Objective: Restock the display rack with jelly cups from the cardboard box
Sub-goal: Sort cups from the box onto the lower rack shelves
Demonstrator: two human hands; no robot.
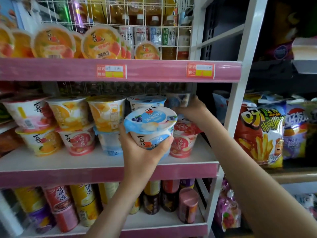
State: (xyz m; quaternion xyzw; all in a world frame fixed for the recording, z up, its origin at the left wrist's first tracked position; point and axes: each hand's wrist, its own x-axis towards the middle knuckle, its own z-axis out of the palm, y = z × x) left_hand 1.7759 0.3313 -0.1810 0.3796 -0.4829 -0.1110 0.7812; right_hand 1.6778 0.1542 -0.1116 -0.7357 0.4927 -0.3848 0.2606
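My left hand (142,152) grips a blue-lidded blueberry jelly cup (151,125) from below, holding it tilted in front of the middle shelf (103,160) of the pink-edged display rack. My right hand (192,109) reaches deeper into the same shelf at its right end and holds another blue cup (178,100) on top of a red strawberry cup (184,138); its fingers are partly hidden. Yellow, red and blue jelly cups (68,124) stand stacked two high along the shelf. The cardboard box is out of view.
The upper shelf (154,71) holds flat orange jelly cups and bottled drinks behind a wire grid. Cans fill the lower shelf (171,222). A white rack post (238,93) stands just right of my right wrist, with snack bags (262,134) beyond it.
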